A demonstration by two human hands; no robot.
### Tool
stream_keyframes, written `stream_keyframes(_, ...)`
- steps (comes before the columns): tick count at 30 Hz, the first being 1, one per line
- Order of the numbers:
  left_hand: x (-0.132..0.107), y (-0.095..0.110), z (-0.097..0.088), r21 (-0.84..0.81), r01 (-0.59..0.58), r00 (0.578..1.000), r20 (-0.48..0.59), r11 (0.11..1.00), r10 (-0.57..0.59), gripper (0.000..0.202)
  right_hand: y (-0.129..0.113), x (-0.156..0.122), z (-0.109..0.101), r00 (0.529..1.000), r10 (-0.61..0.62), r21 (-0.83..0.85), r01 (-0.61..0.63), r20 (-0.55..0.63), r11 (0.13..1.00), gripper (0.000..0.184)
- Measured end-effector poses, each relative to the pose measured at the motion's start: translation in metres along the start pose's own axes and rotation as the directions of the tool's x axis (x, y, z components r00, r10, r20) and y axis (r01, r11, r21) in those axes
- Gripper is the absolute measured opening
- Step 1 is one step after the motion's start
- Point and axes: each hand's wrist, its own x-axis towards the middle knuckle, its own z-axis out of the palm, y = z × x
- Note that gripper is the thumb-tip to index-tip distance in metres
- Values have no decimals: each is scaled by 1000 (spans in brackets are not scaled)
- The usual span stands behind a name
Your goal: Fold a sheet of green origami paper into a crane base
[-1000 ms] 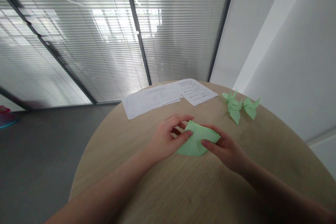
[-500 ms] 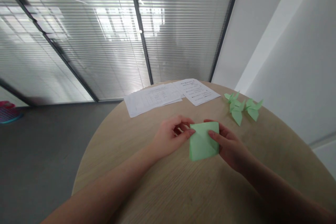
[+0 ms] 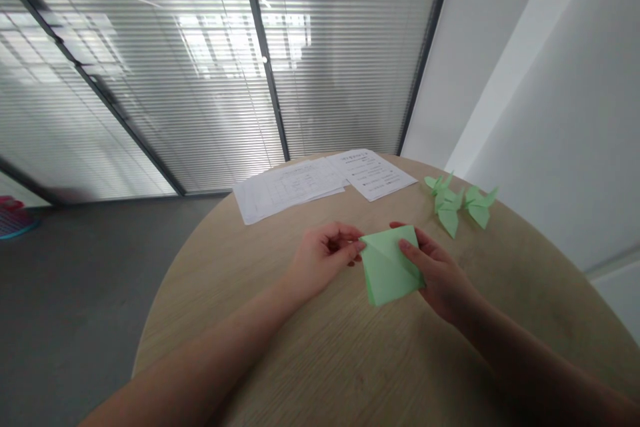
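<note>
A: Where is the green paper (image 3: 393,270)?

B: Between the two hands, over the middle of the round table (image 3: 200,300), well in from the far edge. It is folded into a small, four-sided packet and tilted. I can't tell whether its lower edge touches the wood.

A: What are the fingers doing?

B: The left hand (image 3: 327,257) has its thumb and forefinger closed together at the packet's upper left corner; its other fingers are curled. The right hand (image 3: 440,273) grips the right side, thumb flat on the front, fingers mostly hidden behind.

A: And what lies around them?

B: Folded paper shapes (image 3: 449,208), light green with pointed tips, near the table's far right edge. Two sit close together, a third just beside them. Along the far edge lie printed sheets (image 3: 287,192), partly overlapping; the writing is too small to read.

A: Anything off the table?

B: A basket (image 3: 16,221) on the floor, well beyond the left edge.
</note>
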Motion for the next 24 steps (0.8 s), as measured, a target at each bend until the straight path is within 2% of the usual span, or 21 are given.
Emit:
stream_keyframes(5,0,3,3,-71,24,999,-28,997,-26,16,2,-1,-3,998,-65,-72,64,-12,995,62)
stream_keyframes(10,-1,7,5,-107,23,998,-54,994,-29,17,1,-6,-6,994,-105,-162,109,33,981,66)
stream_keyframes(18,-7,18,15,-287,47,995,-69,957,-70,35,-6,-19,2,967,-255,-310,240,-9,920,53)
stream_keyframes(21,-8,20,16,-324,94,991,-56,941,-118,39,-8,-22,4,961,-277,-312,259,-13,914,55)
stream_keyframes(24,-7,20,14,-337,138,989,4,931,-145,34,-8,-24,3,960,-281,-297,264,-16,918,56)
